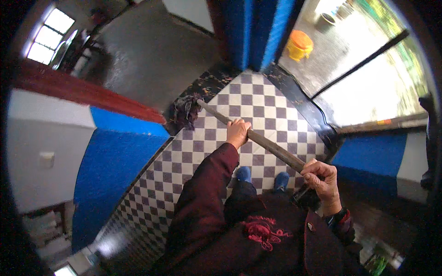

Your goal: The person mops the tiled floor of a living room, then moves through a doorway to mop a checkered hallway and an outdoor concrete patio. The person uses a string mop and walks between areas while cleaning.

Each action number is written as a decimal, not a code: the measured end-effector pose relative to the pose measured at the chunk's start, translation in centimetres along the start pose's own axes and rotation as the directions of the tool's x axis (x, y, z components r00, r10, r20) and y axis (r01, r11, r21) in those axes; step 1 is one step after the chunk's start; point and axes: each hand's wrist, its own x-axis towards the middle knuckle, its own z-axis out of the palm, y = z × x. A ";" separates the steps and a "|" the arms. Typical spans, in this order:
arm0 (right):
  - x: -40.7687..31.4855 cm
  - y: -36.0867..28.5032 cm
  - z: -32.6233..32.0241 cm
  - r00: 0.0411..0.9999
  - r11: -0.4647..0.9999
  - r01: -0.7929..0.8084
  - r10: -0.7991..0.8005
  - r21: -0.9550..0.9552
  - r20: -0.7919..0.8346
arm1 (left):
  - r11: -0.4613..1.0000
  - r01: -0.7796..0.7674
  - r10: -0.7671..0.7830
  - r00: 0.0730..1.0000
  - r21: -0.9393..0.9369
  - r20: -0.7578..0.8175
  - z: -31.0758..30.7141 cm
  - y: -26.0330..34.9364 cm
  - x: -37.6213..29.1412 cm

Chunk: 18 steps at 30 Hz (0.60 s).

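Note:
A mop with a wooden handle (274, 149) slants across the view, from its dark string head (187, 109) at the upper left down to the right. My left hand (238, 132) is closed around the middle of the handle. Nearer its upper end, my right hand (321, 181) grips the same handle, thumb and fingers wrapped about it. The mop head lies at the corner where the checkered tile floor (247, 100) meets a dark doorway threshold (210, 82). Blue shoes show on the tiles below the handle.
Blue-and-white walls (114, 165) flank the tiles. Beyond the threshold lies a grey floor (155, 51) of another room. At the right, past a dark sill and a framed screen or glass, stand a yellow container with an orange top (300, 45) and a grey bucket (326, 22).

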 end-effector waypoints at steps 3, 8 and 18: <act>-1.8 -1.3 -1.2 0.996 0.998 -0.005 0.000 -0.058 -0.090 | 0.992 -0.088 0.088 0.996 -0.086 0.000 1.0 3.1 2.8; -4.7 -4.8 -1.9 0.982 0.943 0.001 -0.065 -0.332 -0.180 | 0.932 -0.282 0.266 0.959 -0.230 -0.097 1.7 8.9 5.4; -7.6 -10.8 -13.6 0.853 0.994 -0.037 -0.020 -0.099 -0.522 | 0.910 -0.231 0.289 0.949 -0.344 0.126 1.8 21.1 1.7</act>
